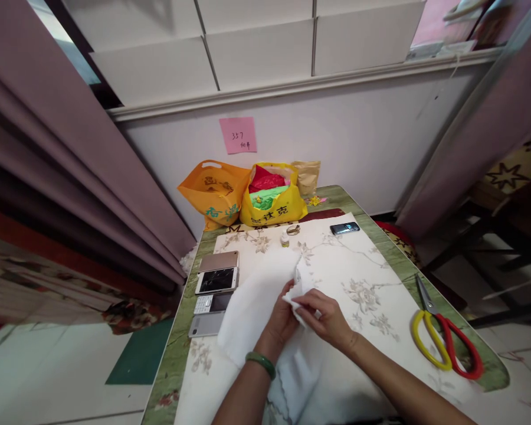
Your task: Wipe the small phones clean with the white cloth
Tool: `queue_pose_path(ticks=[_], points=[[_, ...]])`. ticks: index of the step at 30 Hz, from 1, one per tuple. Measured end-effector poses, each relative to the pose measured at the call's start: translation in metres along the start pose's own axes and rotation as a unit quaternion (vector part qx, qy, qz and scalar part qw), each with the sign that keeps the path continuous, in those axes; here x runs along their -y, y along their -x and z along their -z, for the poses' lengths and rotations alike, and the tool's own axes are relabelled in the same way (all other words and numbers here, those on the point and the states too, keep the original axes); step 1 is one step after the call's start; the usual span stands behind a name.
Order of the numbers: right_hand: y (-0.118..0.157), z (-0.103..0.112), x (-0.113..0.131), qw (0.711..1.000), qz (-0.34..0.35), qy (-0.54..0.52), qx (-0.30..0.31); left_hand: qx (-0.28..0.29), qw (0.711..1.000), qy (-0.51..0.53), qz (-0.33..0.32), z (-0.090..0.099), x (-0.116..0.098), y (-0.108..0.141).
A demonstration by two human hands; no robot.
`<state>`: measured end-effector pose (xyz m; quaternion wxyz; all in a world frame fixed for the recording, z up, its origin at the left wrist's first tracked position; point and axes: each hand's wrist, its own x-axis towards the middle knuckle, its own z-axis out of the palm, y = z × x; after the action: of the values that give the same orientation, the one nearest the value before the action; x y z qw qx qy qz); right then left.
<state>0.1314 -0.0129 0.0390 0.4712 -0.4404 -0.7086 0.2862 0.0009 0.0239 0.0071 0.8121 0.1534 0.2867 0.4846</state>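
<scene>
White fleecy cloth (pixel 253 298) lies spread across the table's middle and hangs down toward me. My left hand (pixel 279 319), below a green bangle, grips a bunched-up part of it. The fingers of my right hand (pixel 327 319) pinch the edge of the same cloth close beside the left. A small dark mark shows on the raised fold just above my fingers; I cannot make out what it is. Whether anything small sits between the fingertips is hidden.
Large scissors (pixel 430 308) with yellow and red handles lie at the right edge. Several phones (pixel 216 280) line the left, another phone (pixel 345 228) the far right. A small bottle (pixel 285 239) stands before an orange bag (pixel 212 189) and a yellow bag (pixel 274 213).
</scene>
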Motion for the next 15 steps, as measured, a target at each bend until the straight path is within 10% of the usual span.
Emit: queue_pose_path(ticks=[15], points=[[-0.047, 0.022, -0.031, 0.971, -0.15, 0.009, -0.185, -0.039, 0.999, -0.008, 0.013, 0.006, -0.006, 0.007]])
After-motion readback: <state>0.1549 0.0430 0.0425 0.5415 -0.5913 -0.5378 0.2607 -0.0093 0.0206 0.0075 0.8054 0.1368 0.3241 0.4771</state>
